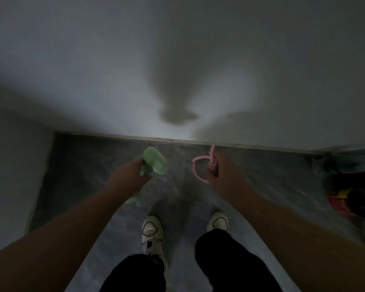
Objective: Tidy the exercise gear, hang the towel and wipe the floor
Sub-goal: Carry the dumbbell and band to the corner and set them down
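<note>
At the far left, a pale wall (13,165) borders a strip of dark marbled floor (89,165), which runs up to a skirting edge below the front wall (177,60). Lighting is poor and the frame blurred; fine detail is unreliable

Left hand (133,173) is extended forward at about waist level, fingers closed round a pale green item (155,163), soft-looking and looped or folded, probably a resistance band. A further green portion (132,200) shows below the wrist; whether it hangs from the hand or lies on the floor cannot be told. Judgement: the item is gripped by one end so the remainder drops clear for carrying

Shoes (153,230) stand on the floor between the arms, toes toward the front wall, placing the person close to it

Right hand (217,171) is likewise extended, fist closed on a pink handle (212,165), with a pink cord (195,167) looping out to its left and a strand rising toward the skirting. Judgement: a skipping rope, gathered at the handle to keep the cord off the feet

At far right, dark objects and a red and yellow item (341,199) sit on the floor, unidentifiable

Task status, by judgement: gear in hand, being carried to storage. No towel is identifiable in view; floor wiping not begun
</note>
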Demonstrator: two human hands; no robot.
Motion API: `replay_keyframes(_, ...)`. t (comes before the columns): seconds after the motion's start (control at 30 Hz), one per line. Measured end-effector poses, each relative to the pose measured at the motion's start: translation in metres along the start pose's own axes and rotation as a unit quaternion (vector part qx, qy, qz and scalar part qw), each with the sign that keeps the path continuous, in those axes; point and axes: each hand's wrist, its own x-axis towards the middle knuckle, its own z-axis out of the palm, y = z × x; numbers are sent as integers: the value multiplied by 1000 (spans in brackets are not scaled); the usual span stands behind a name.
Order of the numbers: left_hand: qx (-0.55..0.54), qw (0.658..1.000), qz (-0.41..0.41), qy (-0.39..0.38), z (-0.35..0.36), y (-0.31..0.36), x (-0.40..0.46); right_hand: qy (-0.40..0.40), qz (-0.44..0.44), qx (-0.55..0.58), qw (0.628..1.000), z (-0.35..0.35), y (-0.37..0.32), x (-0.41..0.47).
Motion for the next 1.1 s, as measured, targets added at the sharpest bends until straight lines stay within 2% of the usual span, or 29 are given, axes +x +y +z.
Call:
replay_keyframes(0.1,83,995,55,-4,65,-37,79,-31,25,3,999,74,80,57)
replay_keyframes(0.2,175,980,95,-13,129,-73,153,-80,2,-13,997,130,153,112)
replay_keyframes(0.3,261,957,126,-5,180,-99,212,-114,-7,-71,991,169,205,158)
replay_keyframes(0.4,317,937,147,18,212,-111,256,-115,-29,-135,984,195,240,192)
replay_keyframes(0.6,324,930,168,42,244,-125,309,-98,-21,-174,980,217,258,223)
replay_keyframes(0.73,331,923,194,33,258,-129,315,-77,25,-98,992,232,253,224)
replay_keyframes(0.97,279,941,182,53,270,-136,332,-64,51,-60,995,241,261,210)
replay_keyframes(1.1,273,942,180,69,274,-133,337,-70,68,-92,991,238,272,212)
